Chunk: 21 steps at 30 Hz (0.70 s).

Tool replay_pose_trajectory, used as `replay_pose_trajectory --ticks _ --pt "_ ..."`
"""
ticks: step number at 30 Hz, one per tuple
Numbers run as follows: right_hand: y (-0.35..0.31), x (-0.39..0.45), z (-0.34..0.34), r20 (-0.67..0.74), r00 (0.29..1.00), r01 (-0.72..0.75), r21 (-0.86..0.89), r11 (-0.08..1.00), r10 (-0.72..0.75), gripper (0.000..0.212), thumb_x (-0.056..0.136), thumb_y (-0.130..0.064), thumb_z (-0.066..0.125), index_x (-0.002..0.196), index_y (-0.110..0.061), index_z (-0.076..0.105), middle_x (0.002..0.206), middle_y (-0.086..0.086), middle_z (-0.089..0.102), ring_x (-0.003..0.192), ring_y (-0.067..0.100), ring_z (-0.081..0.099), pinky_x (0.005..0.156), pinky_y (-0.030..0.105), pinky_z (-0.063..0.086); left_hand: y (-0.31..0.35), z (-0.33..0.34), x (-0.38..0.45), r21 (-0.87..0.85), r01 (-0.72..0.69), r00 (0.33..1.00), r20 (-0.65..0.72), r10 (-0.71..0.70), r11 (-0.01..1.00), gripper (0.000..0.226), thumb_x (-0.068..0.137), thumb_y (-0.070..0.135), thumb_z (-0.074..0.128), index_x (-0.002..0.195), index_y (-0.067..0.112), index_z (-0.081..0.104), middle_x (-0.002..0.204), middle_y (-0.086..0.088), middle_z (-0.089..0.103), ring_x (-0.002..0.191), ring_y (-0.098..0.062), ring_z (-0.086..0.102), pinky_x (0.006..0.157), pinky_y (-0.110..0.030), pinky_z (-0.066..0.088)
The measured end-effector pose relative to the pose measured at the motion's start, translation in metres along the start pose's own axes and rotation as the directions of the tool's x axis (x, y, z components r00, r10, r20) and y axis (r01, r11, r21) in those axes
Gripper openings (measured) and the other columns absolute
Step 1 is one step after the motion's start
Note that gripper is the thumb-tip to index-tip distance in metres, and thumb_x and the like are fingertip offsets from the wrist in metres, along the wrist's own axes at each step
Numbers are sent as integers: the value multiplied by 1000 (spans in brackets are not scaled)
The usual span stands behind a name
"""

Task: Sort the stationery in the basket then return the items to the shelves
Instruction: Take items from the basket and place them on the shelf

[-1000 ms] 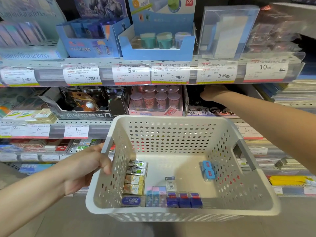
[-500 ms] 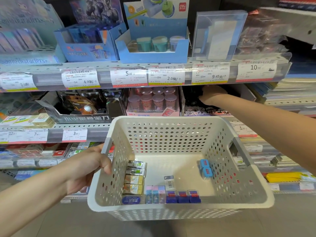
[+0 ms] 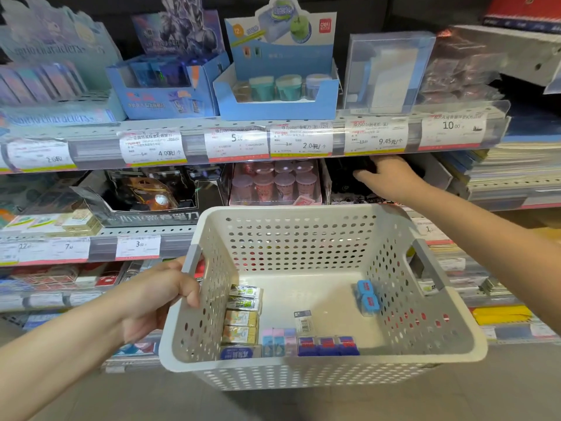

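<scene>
My left hand (image 3: 158, 296) grips the grey left handle of a white perforated basket (image 3: 303, 367) held in front of the shelves. Inside it, green-wrapped erasers (image 3: 244, 296) and yellow ones (image 3: 239, 325) line the left wall. Pastel erasers (image 3: 277, 341) and dark blue ones (image 3: 328, 344) run along the near wall, with a small white pack (image 3: 303, 320) behind them. Two light blue items (image 3: 367, 297) lie at the right. My right hand (image 3: 391, 177) reaches into the second shelf, its fingers at a dark display box (image 3: 343, 180); the shadow hides whether it holds anything.
A pink box of round sharpeners (image 3: 274, 183) stands left of the dark box. The top shelf carries blue display boxes (image 3: 276, 89) and a clear case (image 3: 388, 71). Price tags (image 3: 300, 141) line the shelf edges. Stacked notebooks (image 3: 510, 171) fill the right side.
My right hand has drawn slightly back and right from deep inside the second shelf. The view has shifted a little; the basket and my left hand keep their hold.
</scene>
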State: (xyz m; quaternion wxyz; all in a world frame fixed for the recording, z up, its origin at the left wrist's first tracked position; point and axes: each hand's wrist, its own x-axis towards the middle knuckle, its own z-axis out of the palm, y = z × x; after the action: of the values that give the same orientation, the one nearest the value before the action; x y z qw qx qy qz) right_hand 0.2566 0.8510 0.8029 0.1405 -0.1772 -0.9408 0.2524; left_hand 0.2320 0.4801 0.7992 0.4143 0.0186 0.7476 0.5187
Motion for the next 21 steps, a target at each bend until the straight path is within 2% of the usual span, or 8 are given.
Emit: replay_pose_trajectory --ticks 2,5,9,13,17,19,21 --pt "-6 -18 -9 36 999 -5 55 998 3 37 90 -20 58 126 -9 56 131 8 55 124 26 49 94 26 36 -1 -3 1 4 -6 1000 7 6 1000 75 43 -2 51 116 14 61 91 -28 66 80 -39 63 70 -42 54" --pt "-12 -51 -20 133 990 -41 22 999 38 36 89 -19 59 125 -14 57 133 5 53 122 22 50 92 28 38 -2 -8 1 18 -14 1000 22 13 1000 73 44 -2 52 114 14 62 92 -28 67 83 -41 63 76 -46 55" --pt "-20 -88 -24 208 973 -93 -45 995 101 56 87 -16 60 140 -18 41 142 4 44 124 22 47 96 31 39 0 -17 0 26 -17 999 47 16 1000 69 45 -2 51 111 10 63 92 -30 68 82 -41 64 70 -43 55" --pt "-24 -108 -20 262 955 -167 89 982 139 72 87 -3 58 148 -20 23 141 2 40 113 14 44 85 26 39 2 -25 -1 42 -34 997 65 32 999 69 43 -1 52 111 11 62 104 -36 64 81 -41 63 71 -44 54" --pt "-33 -121 -16 279 934 -304 288 908 224 75 86 12 48 144 -31 25 121 -3 46 106 16 46 70 28 47 5 -34 -2 81 -57 995 85 50 995 90 25 7 61 115 14 61 107 -33 66 90 -50 65 75 -52 56" --pt "-41 -127 -14 263 931 -339 364 868 253 77 86 16 44 139 -38 28 105 -14 49 106 15 46 73 34 49 5 -39 -3 91 -65 994 89 57 994 91 26 6 61 116 16 61 109 -32 66 100 -54 61 85 -59 51" --pt "-47 -132 -12 238 935 -340 406 848 261 79 86 18 43 140 -37 29 98 -21 47 108 14 46 79 39 52 3 -45 -4 91 -71 993 100 62 993 91 27 5 61 116 18 60 109 -31 67 103 -55 60 90 -64 47"
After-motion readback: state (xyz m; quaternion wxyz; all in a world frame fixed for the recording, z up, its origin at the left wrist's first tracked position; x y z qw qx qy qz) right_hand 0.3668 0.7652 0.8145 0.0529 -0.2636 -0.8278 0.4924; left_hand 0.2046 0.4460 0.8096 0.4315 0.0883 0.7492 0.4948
